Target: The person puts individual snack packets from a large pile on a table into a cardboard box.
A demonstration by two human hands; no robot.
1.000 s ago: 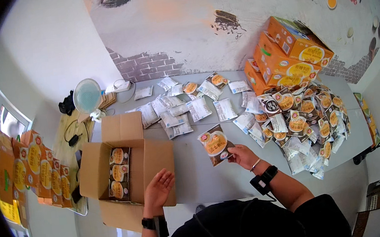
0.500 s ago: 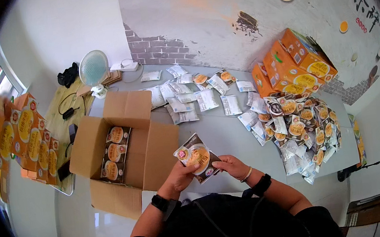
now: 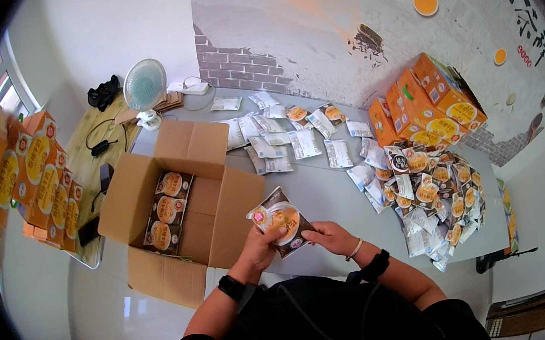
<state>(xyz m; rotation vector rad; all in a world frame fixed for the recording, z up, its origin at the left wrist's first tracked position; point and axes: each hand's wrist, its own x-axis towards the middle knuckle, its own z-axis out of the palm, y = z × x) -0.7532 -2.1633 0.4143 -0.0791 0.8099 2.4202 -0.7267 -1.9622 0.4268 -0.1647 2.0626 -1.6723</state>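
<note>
Between my hands is a brown food packet (image 3: 282,221) with a bowl pictured on its front, tilted in front of my body. My left hand (image 3: 259,248) grips its lower left side, thumb across the front. At the packet's lower right edge, my right hand (image 3: 331,237) pinches the corner. Left of my hands stands an open cardboard box (image 3: 208,211), its flaps folded outward. Inside it, several matching packets (image 3: 168,212) lie in a row along the left wall. A large heap of packets (image 3: 433,195) covers the table's right part.
Loose packets (image 3: 303,143), mostly white backs up, lie across the far middle of the grey table (image 3: 306,173). Orange cartons (image 3: 423,107) stand at the back right, and more orange cartons (image 3: 42,179) at far left. A small fan (image 3: 145,90) stands beyond the cardboard box.
My view has shifted slightly, so the surroundings appear moved. Both hands keep their hold on the packet, which has tilted a little.
</note>
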